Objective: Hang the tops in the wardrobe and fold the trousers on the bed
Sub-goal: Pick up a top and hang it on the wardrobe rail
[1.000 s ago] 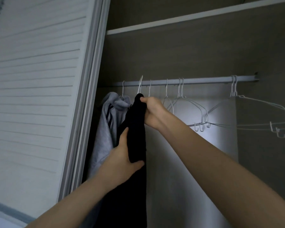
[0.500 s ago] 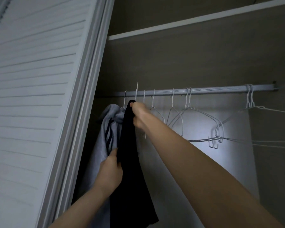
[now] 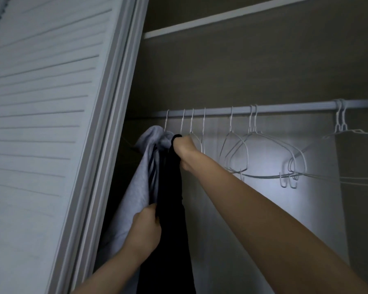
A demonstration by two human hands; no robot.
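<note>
A black top (image 3: 172, 209) hangs on a white wire hanger hooked over the wardrobe rail (image 3: 263, 109). My right hand (image 3: 184, 148) grips the top's neck just under the rail. Lower down, my left hand (image 3: 146, 232) pinches the black fabric's left edge. A grey hooded top (image 3: 140, 177) hangs right beside it on the left, touching it. The black top's hanger is mostly hidden by cloth and my hand.
Several bare white wire hangers (image 3: 242, 153) hang along the rail to the right, two more (image 3: 341, 126) near its far end. A white louvred door (image 3: 51, 124) stands on the left. A shelf edge (image 3: 221, 18) runs above the rail.
The black top's hanger hook went up onto the rail. My right hand rose with the neck; my left hand slid from the front of the fabric to its left edge.
</note>
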